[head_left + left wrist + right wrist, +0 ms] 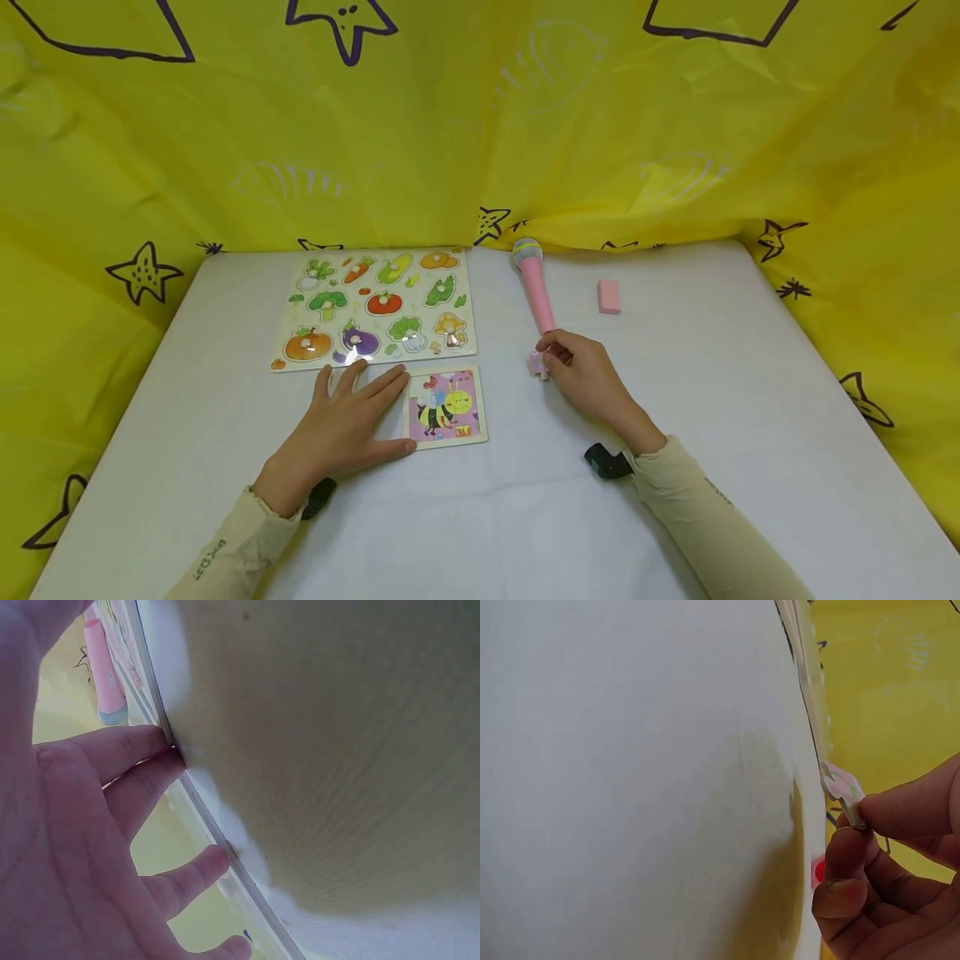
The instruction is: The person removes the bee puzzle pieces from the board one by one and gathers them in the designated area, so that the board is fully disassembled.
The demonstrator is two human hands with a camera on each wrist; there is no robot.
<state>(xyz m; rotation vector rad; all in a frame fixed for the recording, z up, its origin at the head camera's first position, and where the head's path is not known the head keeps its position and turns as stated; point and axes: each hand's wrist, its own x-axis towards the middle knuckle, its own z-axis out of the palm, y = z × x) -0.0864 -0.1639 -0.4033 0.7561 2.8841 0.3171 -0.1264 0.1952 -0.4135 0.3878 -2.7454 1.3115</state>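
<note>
Bee puzzle [447,408] is laid flat near the middle of the white table [480,542], behind which yellow cloth [450,125] is hung. Vegetable board [356,311] is set just beyond the puzzle, mostly to its left.

Left hand [337,429] is spread, digits apart, nothing gripped: the puzzle's left side is met by thumb and two fingertips, the board's near edge by the others. Right hand [588,379] is closed in a thumb-and-finger pinch, clamped on a puzzle piece. Pink microphone [536,287] is laid just beyond it; contact cannot be told. Pink block [609,297] is placed farther right.

Puzzle piece [537,363], smallest item, is held right of the puzzle, well apart from it. A pale gap seems to be left at the puzzle's upper-left corner.

Risks, as judged: the piece may be dropped or twisted if the pinch is loosened, so little being gripped. The puzzle may be skidded if pushed sideways, since only its left side is braced. The board may be nudged by the spread fingertips.
</note>
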